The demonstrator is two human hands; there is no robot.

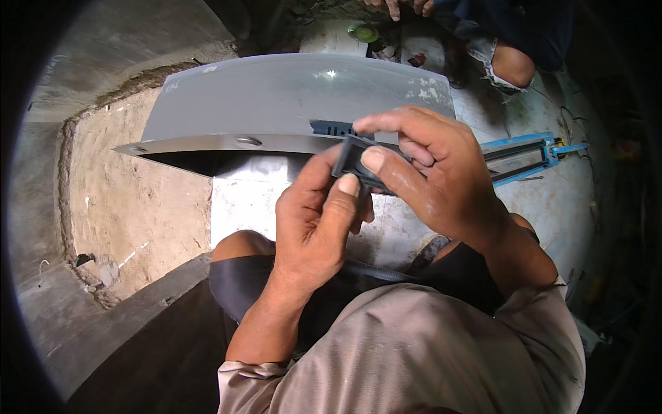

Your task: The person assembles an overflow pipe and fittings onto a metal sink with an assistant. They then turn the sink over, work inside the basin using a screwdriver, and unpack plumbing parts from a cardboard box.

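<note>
In front of me, both hands meet on a small dark grey part with a squared, frame-like end. My left hand grips it from below, its thumb along the near edge and its fingers behind. On the right, my right hand presses its thumb on the part's face, with the index finger stretched over the top. Just beyond lies a grey sheet-metal panel with a bent front lip and oval holes. A dark slotted piece shows at the panel's edge, partly hidden by my fingers.
A blue-framed tool with long rails, like a tile cutter, lies to the right on pale tiles. Another person's knee and hands are at the far side, near a green round object. Bare rough ground lies left.
</note>
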